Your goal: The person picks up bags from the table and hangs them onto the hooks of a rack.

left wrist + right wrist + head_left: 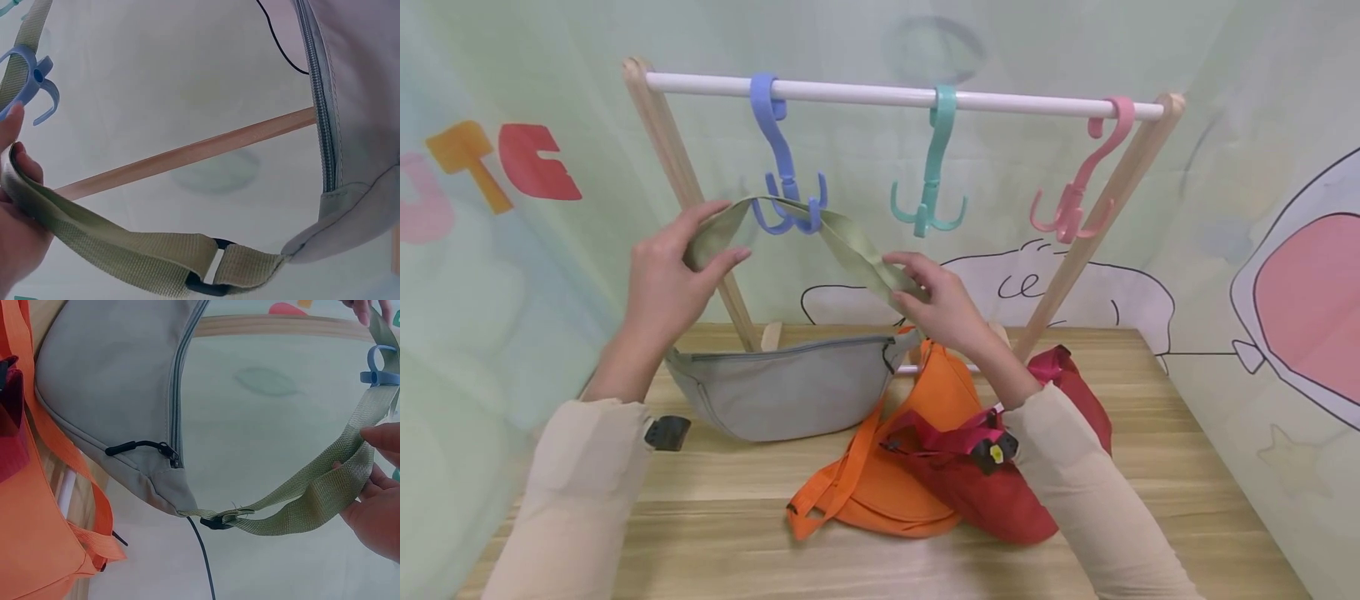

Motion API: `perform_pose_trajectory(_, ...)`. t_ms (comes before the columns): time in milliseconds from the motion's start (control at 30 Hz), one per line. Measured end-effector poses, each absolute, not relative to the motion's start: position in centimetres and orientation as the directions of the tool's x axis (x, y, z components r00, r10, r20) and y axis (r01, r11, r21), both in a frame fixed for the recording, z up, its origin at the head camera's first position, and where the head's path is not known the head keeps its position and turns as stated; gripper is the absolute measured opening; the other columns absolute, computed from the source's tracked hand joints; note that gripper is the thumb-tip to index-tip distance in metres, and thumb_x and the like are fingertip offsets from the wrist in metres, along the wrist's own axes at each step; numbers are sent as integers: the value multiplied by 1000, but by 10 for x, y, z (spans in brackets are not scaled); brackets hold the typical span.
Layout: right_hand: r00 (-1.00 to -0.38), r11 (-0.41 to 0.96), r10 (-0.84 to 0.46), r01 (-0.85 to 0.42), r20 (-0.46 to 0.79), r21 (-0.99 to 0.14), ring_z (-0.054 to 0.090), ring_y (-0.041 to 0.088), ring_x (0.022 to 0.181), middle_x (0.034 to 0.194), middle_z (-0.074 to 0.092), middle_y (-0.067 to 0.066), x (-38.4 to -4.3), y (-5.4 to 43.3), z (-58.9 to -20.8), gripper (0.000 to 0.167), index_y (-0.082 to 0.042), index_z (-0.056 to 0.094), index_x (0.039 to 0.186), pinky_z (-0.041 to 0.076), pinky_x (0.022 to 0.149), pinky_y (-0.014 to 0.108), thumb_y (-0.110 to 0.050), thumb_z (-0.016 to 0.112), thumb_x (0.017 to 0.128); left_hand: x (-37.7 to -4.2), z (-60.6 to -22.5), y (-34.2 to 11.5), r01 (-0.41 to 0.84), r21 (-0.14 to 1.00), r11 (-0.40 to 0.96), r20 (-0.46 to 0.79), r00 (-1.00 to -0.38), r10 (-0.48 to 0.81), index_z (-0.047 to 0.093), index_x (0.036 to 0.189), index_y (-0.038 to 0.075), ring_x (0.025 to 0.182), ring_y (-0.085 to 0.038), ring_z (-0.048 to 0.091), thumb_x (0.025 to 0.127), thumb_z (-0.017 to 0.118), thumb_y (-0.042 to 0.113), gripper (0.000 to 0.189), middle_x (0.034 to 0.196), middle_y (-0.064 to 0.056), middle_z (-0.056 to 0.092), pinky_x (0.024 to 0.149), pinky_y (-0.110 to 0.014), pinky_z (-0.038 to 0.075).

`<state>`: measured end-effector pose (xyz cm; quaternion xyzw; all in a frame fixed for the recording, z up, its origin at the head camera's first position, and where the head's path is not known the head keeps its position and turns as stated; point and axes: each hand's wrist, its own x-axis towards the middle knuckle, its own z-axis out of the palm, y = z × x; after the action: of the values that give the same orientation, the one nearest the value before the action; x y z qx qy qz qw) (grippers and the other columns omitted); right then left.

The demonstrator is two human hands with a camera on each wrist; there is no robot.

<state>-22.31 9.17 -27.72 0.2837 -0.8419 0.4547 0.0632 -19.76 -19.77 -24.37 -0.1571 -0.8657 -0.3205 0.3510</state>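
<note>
A grey waist bag [790, 392] hangs by its green webbing strap [850, 237] at the blue hook [786, 175], the strap running among the prongs. My left hand [673, 271] holds the strap on the left of the hook. On the other side, my right hand [940, 300] pinches the strap between thumb and fingers. A black slider [212, 269] shows on the strap close to the bag's end in the left wrist view. The bag's zipper [177, 394] runs along its top edge, with a black pull cord at one end.
A teal hook [931, 167] and a pink hook [1086, 175] hang on the white rod [865, 93] of a wooden rack. An orange bag [902, 492] and a red bag [992, 496] lie on the wooden table [715, 533], partly under my right forearm. A black buckle [667, 433] is by my left sleeve.
</note>
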Motion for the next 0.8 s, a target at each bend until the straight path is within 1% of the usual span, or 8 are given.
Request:
perform_pose_trajectory(100, -832, 426, -420, -533, 362, -731, 54, 22, 67, 91, 58, 11, -223, 92, -277, 42, -11, 49, 127, 45, 53, 29, -4, 58, 88, -196, -244, -198, 501, 439, 746, 702, -709, 63, 52, 128, 12, 80, -33, 54, 76, 73, 6, 56, 116, -19, 59, 62, -35, 34)
perform_pose_trajectory(167, -833, 425, -420, -531, 360, -733, 54, 22, 67, 91, 58, 11, -223, 92, -277, 42, -11, 49, 128, 45, 53, 29, -4, 58, 88, -196, -245, -199, 508, 433, 745, 709, -702, 66, 49, 129, 13, 81, -34, 54, 76, 72, 3, 58, 117, -20, 58, 62, -39, 34)
perform_pose_trajectory(267, -834, 426, -420, -530, 358, -733, 54, 22, 67, 91, 58, 11, -223, 93, -278, 42, -11, 50, 127, 45, 53, 29, -4, 58, 87, -196, -246, -200, 522, 425, 740, 728, -683, 63, 49, 129, 14, 80, -35, 54, 78, 69, 0, 56, 115, -22, 58, 61, -42, 35)
perform_pose_trajectory(400, -838, 427, -419, -522, 350, -739, 54, 22, 67, 92, 58, 12, -223, 93, -277, 42, -12, 50, 128, 45, 53, 29, -5, 58, 88, -196, -247, -200, 539, 422, 729, 743, -666, 62, 50, 127, 13, 87, -36, 55, 80, 67, 1, 52, 116, -21, 57, 62, -44, 38)
perform_pose_trajectory(633, -838, 435, -416, -525, 354, -731, 55, 22, 69, 93, 59, 11, -222, 93, -275, 42, -12, 49, 128, 45, 55, 29, -6, 59, 87, -195, -247, -201, 563, 421, 711, 758, -649, 65, 54, 125, 11, 94, -36, 55, 81, 66, 2, 47, 119, -19, 57, 64, -45, 40)
perform_pose_trajectory(733, -833, 443, -415, -536, 365, -719, 54, 22, 69, 92, 59, 11, -222, 93, -275, 42, -12, 50, 127, 45, 56, 29, -6, 59, 87, -195, -247, -202, 563, 412, 716, 760, -646, 71, 55, 125, 11, 96, -36, 55, 82, 66, 2, 45, 117, -19, 58, 64, -46, 40)
perform_pose_trajectory(800, -835, 445, -413, -533, 364, -719, 54, 22, 69, 92, 59, 11, -222, 93, -275, 42, -12, 50, 127, 45, 55, 29, -6, 59, 87, -195, -246, -202, 563, 402, 722, 761, -644, 79, 55, 125, 11, 92, -36, 55, 82, 65, 2, 45, 114, -20, 59, 63, -44, 39)
